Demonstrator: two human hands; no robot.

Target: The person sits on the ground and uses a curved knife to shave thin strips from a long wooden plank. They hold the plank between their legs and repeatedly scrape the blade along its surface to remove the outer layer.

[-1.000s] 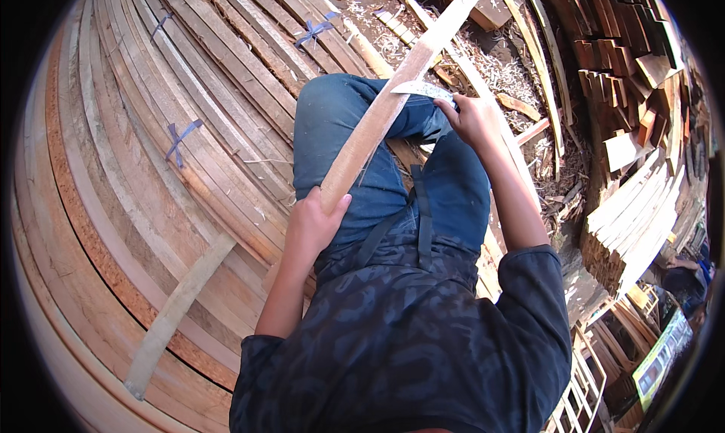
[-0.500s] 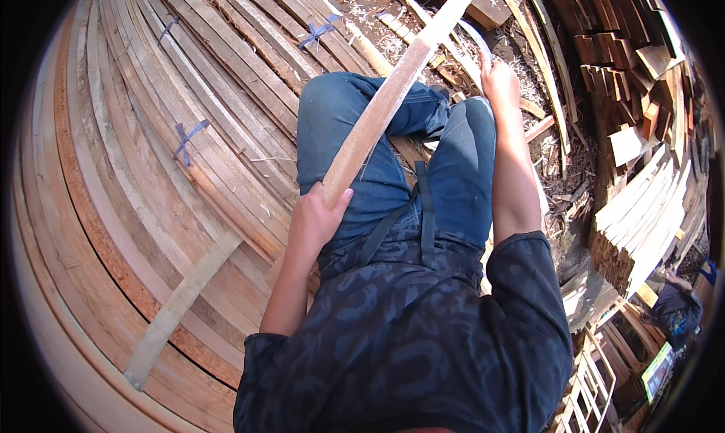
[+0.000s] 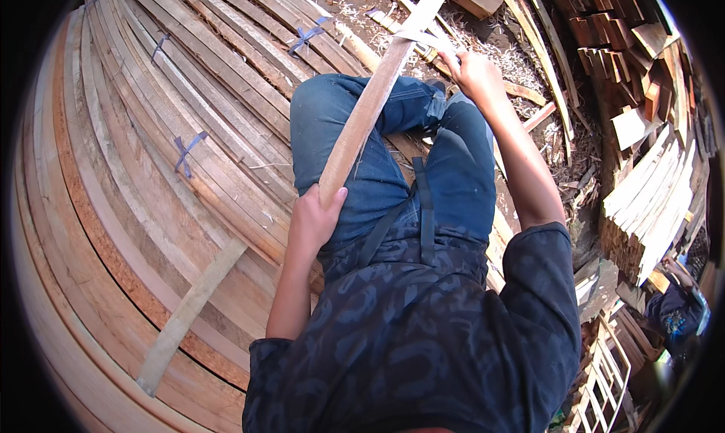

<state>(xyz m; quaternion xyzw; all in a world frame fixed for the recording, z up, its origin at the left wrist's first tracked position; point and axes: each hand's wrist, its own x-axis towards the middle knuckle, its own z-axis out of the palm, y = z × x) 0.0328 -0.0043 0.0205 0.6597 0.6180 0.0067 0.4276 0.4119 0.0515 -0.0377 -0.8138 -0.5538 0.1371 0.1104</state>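
Sitting beside stacked planks point(image 3: 113, 206), left; shavings-littered ground point(image 3: 521, 61) ahead and right. Gripping wooden strip point(image 3: 362, 119) by near end in left hand point(image 3: 313, 218), slanting over left thigh point(image 3: 317, 131); clasping pale blade point(image 3: 418, 37) in right hand point(image 3: 476, 74), crossing strip farther out.

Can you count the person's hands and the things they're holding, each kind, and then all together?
Hands: 2 (left hand, right hand)
Long wooden strip, in the left hand: 1
Knife, in the right hand: 1
Total: 4
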